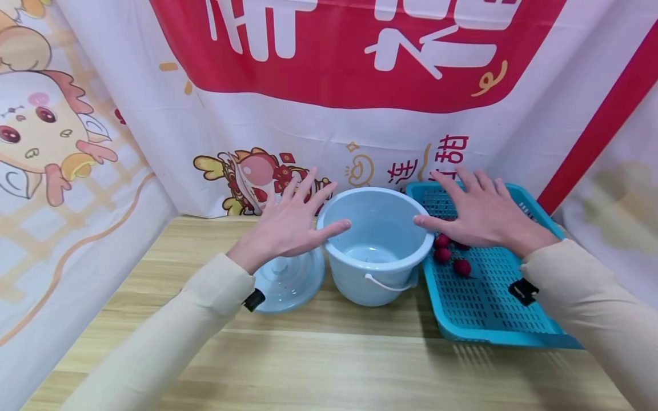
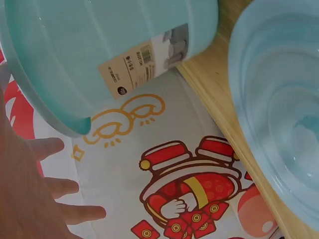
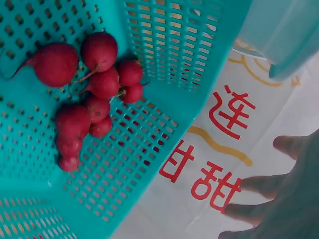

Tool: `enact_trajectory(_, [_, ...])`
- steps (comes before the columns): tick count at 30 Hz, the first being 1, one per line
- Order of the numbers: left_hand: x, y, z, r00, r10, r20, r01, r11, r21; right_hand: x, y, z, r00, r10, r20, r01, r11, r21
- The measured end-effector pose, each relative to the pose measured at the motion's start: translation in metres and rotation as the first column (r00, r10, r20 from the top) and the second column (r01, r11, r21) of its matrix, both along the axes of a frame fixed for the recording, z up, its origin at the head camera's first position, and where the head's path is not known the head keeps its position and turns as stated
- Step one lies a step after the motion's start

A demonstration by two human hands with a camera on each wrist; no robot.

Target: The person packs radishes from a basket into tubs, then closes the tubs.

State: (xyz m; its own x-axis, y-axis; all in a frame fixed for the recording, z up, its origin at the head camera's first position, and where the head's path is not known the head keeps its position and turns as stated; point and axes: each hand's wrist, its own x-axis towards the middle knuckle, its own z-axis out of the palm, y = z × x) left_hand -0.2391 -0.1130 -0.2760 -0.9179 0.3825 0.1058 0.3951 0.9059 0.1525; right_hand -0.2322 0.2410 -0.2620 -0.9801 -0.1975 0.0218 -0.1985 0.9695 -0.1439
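Note:
A light blue bucket (image 1: 354, 281) stands upright in the middle of the table, its white handle hanging down in front. My left hand (image 1: 285, 225), fingers spread, is at the bucket's left rim with the thumb overlapping it. On the other side, my right hand (image 1: 480, 220) is spread with its thumb at the right rim, over the teal basket (image 1: 437, 302). Neither hand grips anything. Several red radishes (image 3: 72, 119) lie clustered inside the basket. The round blue lid (image 1: 290, 282) lies flat left of the bucket, partly hidden under my left hand.
The wooden table (image 1: 308, 365) meets a white and red printed curtain (image 1: 319, 74) at its back edge. Another printed curtain (image 1: 46, 228) hangs along the left side. A paper label (image 2: 144, 62) is stuck on the bucket's far side.

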Motion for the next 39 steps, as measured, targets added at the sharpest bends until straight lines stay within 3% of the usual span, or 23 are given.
enact_trajectory(4, [0.001,0.0,-0.002,1.0,-0.016,-0.009,0.016,0.997,0.075,-0.001,0.008,-0.002,1.0,0.01,-0.011,-0.012,0.991,-0.134])
enact_trajectory(8, [0.002,-0.001,-0.008,0.999,-0.041,-0.024,0.045,0.97,0.237,-0.006,0.019,-0.007,1.0,0.029,0.002,-0.027,0.937,-0.349])
enact_trajectory(11, [0.002,-0.002,-0.016,0.996,-0.083,-0.027,0.087,0.919,0.385,-0.012,0.029,-0.013,0.998,0.055,0.004,-0.045,0.867,-0.497])
enact_trajectory(14, [0.001,-0.001,-0.025,0.99,-0.141,-0.024,0.133,0.849,0.511,-0.017,0.037,-0.021,0.997,0.074,-0.011,-0.065,0.788,-0.612])
enact_trajectory(16, [-0.001,0.001,-0.03,0.985,-0.174,-0.021,0.154,0.802,0.577,-0.02,0.043,-0.025,0.997,0.07,-0.011,-0.06,0.751,-0.658])
enact_trajectory(19, [-0.004,0.004,-0.037,0.979,-0.203,-0.014,0.164,0.744,0.648,-0.024,0.048,-0.031,0.999,0.041,0.011,-0.022,0.734,-0.679])
enact_trajectory(23, [-0.01,0.007,-0.045,0.976,-0.216,0.028,0.133,0.694,0.707,-0.032,0.054,-0.041,0.994,0.029,0.104,0.052,0.723,-0.689])
enact_trajectory(29, [-0.015,0.01,-0.052,0.969,-0.242,0.053,0.129,0.674,0.727,-0.039,0.062,-0.056,0.974,0.063,0.218,0.113,0.701,-0.704])
enact_trajectory(39, [-0.015,0.014,-0.054,0.958,-0.281,0.052,0.167,0.697,0.698,-0.046,0.074,-0.076,0.95,0.07,0.305,0.154,0.744,-0.65])
